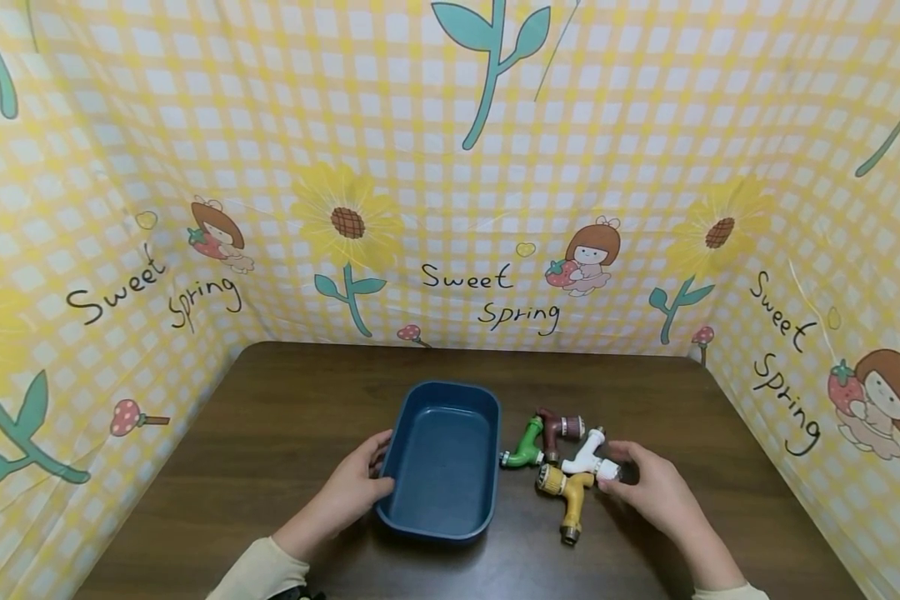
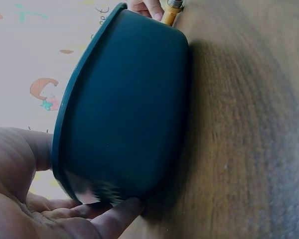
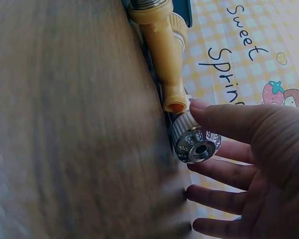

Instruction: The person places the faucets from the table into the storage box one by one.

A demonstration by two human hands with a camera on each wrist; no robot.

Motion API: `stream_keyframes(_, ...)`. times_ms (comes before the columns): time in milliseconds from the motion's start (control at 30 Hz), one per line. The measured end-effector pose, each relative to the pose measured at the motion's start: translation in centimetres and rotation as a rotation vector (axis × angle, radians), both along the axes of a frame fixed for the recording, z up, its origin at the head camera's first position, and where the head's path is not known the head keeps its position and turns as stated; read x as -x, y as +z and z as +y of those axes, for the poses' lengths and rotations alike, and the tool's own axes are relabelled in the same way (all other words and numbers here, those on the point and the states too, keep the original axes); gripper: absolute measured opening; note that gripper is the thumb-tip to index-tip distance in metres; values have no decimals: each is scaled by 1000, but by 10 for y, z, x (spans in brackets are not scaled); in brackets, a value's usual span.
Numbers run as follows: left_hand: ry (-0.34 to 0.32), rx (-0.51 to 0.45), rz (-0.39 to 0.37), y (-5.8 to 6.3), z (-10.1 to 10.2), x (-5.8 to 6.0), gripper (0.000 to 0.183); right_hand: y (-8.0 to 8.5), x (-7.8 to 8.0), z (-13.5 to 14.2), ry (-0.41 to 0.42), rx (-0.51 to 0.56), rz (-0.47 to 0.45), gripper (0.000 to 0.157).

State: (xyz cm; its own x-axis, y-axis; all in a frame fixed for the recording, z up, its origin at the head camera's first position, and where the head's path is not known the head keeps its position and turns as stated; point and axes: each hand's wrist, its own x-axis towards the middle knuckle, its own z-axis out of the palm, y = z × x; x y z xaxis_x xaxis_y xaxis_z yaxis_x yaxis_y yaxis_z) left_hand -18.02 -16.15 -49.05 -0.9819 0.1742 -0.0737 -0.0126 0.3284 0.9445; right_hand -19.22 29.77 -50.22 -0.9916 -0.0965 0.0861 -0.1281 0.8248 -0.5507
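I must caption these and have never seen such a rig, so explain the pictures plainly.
No machine here, just a person working bare-handed. The wide picture comes from a head camera, the others from cameras on each wrist. On the brown table are a blue tub and four taps: a green tap, dark red tap, white tap and yellow tap. The left hand grips the blue tub's side; the right hand is at the white tap's knob, its grip unclear.
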Motion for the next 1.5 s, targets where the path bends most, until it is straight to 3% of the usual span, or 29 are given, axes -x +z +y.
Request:
stream_keyframes(867, -10, 13, -44, 1, -1, 4, 72, -3, -2, -1, -36, -59, -23, 48)
stream_keyframes(1500, 17, 97, -78, 7, -1, 6, 64, -2, 0, 1, -86, 7, -18, 43)
